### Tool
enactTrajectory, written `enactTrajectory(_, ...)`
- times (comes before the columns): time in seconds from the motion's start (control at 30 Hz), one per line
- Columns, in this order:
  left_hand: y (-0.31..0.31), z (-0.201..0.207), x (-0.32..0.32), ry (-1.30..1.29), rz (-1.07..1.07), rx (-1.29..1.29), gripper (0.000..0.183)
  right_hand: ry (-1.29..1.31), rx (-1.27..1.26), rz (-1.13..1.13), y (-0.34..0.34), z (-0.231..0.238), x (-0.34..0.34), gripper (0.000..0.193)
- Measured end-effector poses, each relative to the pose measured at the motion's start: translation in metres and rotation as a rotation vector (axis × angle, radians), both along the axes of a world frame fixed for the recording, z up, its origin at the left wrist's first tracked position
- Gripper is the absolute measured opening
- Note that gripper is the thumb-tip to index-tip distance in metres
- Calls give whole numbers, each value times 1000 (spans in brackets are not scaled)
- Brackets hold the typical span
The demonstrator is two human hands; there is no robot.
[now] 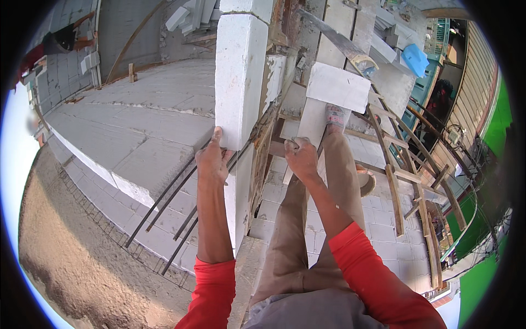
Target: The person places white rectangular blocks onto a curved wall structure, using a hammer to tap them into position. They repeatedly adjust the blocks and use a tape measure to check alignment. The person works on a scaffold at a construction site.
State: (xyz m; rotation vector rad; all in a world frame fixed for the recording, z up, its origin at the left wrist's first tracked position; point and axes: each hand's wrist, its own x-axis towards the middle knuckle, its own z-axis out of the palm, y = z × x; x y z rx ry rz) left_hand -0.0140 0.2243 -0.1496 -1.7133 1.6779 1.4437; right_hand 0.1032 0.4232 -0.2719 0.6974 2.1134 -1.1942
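Beside the rebar (159, 204), the left hand (212, 160) is touching the white block (238, 82) at its near end, one finger extended; rightward, the right hand (301, 156) is curling inward, pinching what, I cannot tell. Apparently, edge-checking is underway, calling next for steady contact.

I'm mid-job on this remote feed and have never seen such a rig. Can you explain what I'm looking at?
There's no machine here, just a person in red sleeves working bare-handed. The single picture comes from a wide fisheye camera on their head, looking down, so straight edges bend near the rim. The left hand touches the lower end of a tall white block. The right hand is curled; I can't tell whether it holds anything small. Beyond it, a white slab lies near a foot, beside a long-bladed tool. Dark rods jut out near the left hand.
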Motion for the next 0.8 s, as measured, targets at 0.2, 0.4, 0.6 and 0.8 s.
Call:
enactTrajectory(0.2,-2,-3,1,1,19,-44,43,-86,1,33,-2,20,33,29)
enactTrajectory(0.4,-3,-4,2,9,30,-55,47,-61,-121,2,-16,21,34,29)
enactTrajectory(0.6,-7,-10,5,23,75,-70,55,25,-111,-60,-12,32,29,28)
enactTrajectory(0.8,-12,-16,9,41,119,-61,72,-31,-47,40,7,40,54,25)
